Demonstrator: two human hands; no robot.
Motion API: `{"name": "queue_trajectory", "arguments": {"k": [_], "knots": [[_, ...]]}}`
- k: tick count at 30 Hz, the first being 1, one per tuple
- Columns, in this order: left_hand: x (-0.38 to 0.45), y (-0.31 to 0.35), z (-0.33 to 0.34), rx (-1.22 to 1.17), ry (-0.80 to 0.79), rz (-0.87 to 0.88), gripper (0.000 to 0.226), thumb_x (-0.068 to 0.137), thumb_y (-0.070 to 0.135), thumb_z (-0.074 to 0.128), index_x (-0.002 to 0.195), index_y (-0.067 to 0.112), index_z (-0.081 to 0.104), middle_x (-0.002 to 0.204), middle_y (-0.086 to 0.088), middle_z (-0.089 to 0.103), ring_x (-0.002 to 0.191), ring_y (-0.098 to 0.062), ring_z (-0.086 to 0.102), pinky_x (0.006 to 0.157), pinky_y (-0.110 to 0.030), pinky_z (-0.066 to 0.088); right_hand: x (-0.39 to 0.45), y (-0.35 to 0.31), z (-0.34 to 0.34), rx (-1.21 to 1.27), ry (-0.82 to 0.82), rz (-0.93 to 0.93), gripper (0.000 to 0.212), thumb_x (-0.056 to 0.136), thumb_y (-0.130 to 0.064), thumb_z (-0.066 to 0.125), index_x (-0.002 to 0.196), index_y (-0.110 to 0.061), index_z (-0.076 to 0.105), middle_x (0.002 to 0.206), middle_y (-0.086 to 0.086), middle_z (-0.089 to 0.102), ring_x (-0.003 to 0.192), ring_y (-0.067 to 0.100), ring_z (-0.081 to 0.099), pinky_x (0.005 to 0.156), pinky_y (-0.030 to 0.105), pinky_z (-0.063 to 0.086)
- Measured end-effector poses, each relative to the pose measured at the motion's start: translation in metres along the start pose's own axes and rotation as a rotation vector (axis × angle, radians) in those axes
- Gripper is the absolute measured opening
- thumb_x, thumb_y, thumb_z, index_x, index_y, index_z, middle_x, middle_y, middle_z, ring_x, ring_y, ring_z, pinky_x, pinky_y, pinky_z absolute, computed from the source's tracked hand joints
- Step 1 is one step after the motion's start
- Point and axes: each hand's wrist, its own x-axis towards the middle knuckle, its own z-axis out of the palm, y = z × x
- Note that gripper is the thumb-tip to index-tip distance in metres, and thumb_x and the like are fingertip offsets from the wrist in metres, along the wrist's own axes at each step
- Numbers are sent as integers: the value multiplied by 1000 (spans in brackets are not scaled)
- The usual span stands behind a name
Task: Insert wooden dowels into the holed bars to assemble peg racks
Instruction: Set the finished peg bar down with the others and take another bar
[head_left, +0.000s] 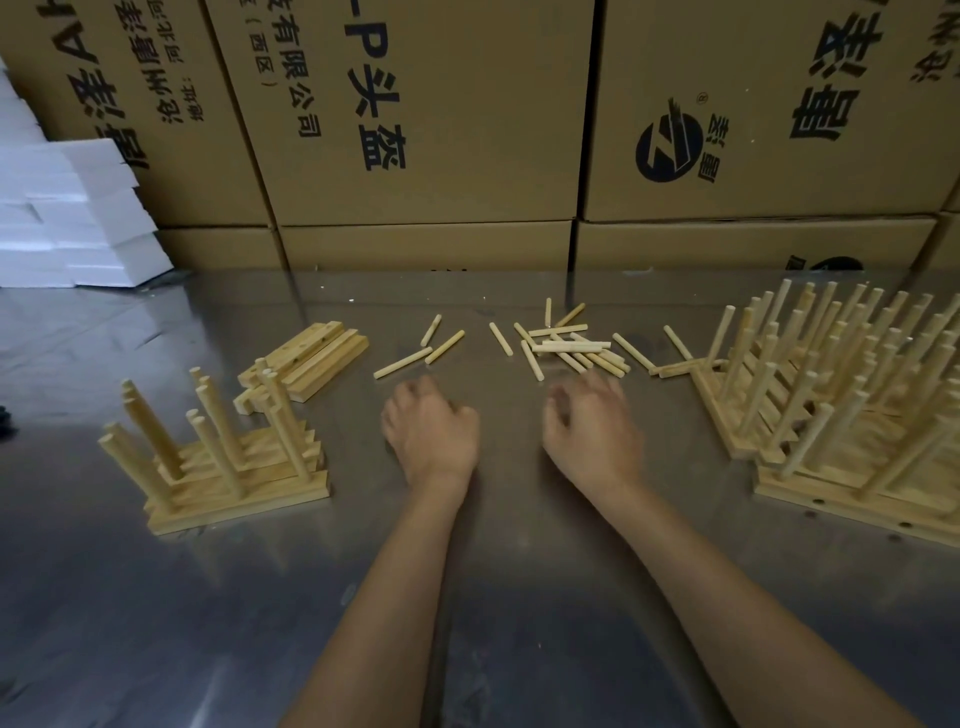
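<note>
Wooden dowels (566, 348) lie loose just beyond both hands, left hand (431, 431) and right hand (592, 423), loosely curled, holding nothing; a careless sweep could roll them or topple the racks (218, 457) nearby.

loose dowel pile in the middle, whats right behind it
Behind the scattered pale wooden dowels lies a strip of bare shiny metal tabletop, then stacked brown cardboard boxes with black print. Whatever stands behind the boxes is hidden.

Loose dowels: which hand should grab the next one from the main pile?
Right. The right hand sits just in front of the dowel pile; the left hand is nearer the few stray dowels.
</note>
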Motion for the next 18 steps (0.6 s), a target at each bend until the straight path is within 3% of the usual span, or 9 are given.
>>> {"name": "queue_trajectory", "arguments": {"k": [3, 6, 12, 15, 18], "knots": [[-1, 2, 0, -48, 70, -63, 55, 89, 13, 54, 143, 11, 43, 149, -15, 37, 143, -31, 28, 121, -45, 13, 4, 16, 10, 84, -53, 36, 21, 91, -19, 51, 104, -19, 68, 110, 2, 60, 110, 23, 49, 93, 36, 38], [13, 8, 1, 56, 48, -150, 62, 92, 23, 56, 148, 8, 33, 160, -19, 22, 150, -34, 13, 123, -48, 6, 11, 16, 15, 85, -82, 37, 20, 88, -21, 54, 100, -27, 69, 114, -5, 58, 113, 18, 45, 92, 34, 31], [87, -15, -11, 296, -35, -216, 68, 105, 34, 35, 159, 5, 6, 167, -14, -5, 154, -30, -9, 123, -46, -4, 13, 21, 15, 195, -104, 77, 17, 87, -20, 52, 86, -32, 65, 107, -10, 55, 112, 16, 44, 91, 32, 28], [98, -33, -12, 343, -60, -233, 62, 106, 33, 26, 158, 4, 9, 167, -13, 2, 154, -30, -2, 123, -47, -3, 15, 20, 15, 217, -95, 91, 16, 86, -19, 52, 81, -32, 61, 106, -8, 56, 111, 17, 44, 94, 34, 31], [89, -32, -8, 418, 58, -138, 53, 103, 30, 36, 148, 1, 33, 156, -21, 32, 144, -37, 27, 117, -51, 17, 17, 21, 15, 215, -92, 99, 16, 87, -19, 52, 82, -31, 61, 106, -8, 56, 111, 17, 45, 94, 34, 32]]}}
